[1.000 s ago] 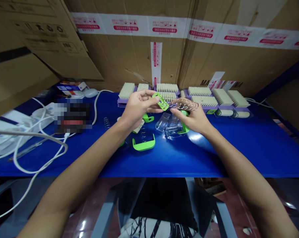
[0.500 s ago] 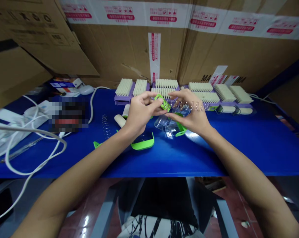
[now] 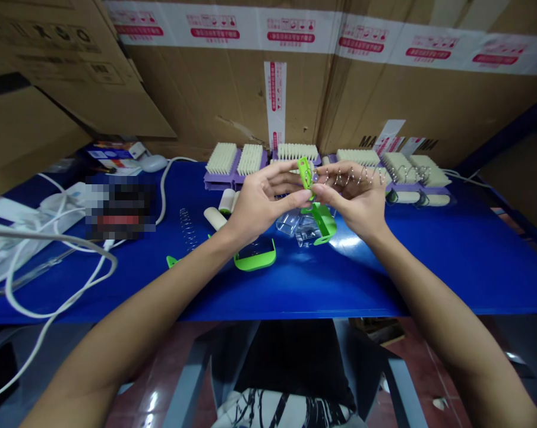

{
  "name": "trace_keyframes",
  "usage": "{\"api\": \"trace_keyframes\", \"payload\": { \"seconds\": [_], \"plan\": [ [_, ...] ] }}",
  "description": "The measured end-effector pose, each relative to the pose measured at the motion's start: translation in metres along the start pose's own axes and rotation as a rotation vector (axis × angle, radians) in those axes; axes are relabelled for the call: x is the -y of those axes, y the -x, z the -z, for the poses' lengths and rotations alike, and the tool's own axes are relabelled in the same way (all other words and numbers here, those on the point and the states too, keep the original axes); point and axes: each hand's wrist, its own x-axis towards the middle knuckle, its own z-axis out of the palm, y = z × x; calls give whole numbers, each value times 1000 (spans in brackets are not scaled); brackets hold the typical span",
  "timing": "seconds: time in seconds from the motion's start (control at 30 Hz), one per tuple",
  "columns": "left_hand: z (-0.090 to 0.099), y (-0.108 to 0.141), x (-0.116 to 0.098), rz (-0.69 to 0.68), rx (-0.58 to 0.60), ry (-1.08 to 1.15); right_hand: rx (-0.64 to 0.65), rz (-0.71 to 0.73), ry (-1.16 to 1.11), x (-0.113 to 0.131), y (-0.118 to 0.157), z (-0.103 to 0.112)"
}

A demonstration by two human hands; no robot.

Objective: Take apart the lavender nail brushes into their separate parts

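Note:
My left hand (image 3: 262, 199) pinches a small bright green plastic piece (image 3: 304, 169) with slots or holes, standing roughly upright between thumb and fingers. At that piece, my right hand (image 3: 362, 205) has its thumb and fingertips closed on the near end of a loose metal coil spring (image 3: 351, 175). The coil stretches rightward across the fingers; whether it is hooked into the green piece I cannot tell. Below the hands lie a curved green bracket (image 3: 325, 224) and clear plastic parts (image 3: 306, 230). A green-edged holder (image 3: 255, 260) rests by my left wrist.
Another coil spring (image 3: 188, 229) and cream rollers (image 3: 214, 218) lie left of my forearm. Several cream-bristled purple brush blocks (image 3: 221, 159) line the back, before a cardboard wall (image 3: 224, 95). White cables (image 3: 50, 312) and a blurred-out dark object (image 3: 119, 208) occupy the left of the blue table (image 3: 295, 291).
The green piece has turned more upright and shifted slightly right. My right fingers have closed in on it with the spring's end, and the coil now stretches farther right.

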Motion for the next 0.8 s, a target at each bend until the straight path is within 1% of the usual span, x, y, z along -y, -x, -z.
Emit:
{"api": "trace_keyframes", "payload": {
  "seconds": [0.1, 0.3, 0.4, 0.47, 0.53, 0.73, 0.8],
  "plan": [
    [3, -2, 4, -27, 31, 21, -8, 129, 87, 4, 1, 2],
    [16, -9, 22, -141, 144, -24, -11, 534, 344, 2, -3, 10],
    [18, -11, 24, -191, 174, -39, -5, 671, 436, 5, -4, 12],
    [17, -11, 22, -218, 188, -34, -6, 711, 464, 9, -3, 12],
    [15, -11, 20, -241, 193, -26, -6, 722, 482, 13, -1, 12],
    [11, -8, 14, -237, 189, -37, -8, 657, 526, 12, 4, 10],
    [11, -7, 13, -227, 187, -44, 17, 636, 509, 12, 3, 10]
  ]
}}
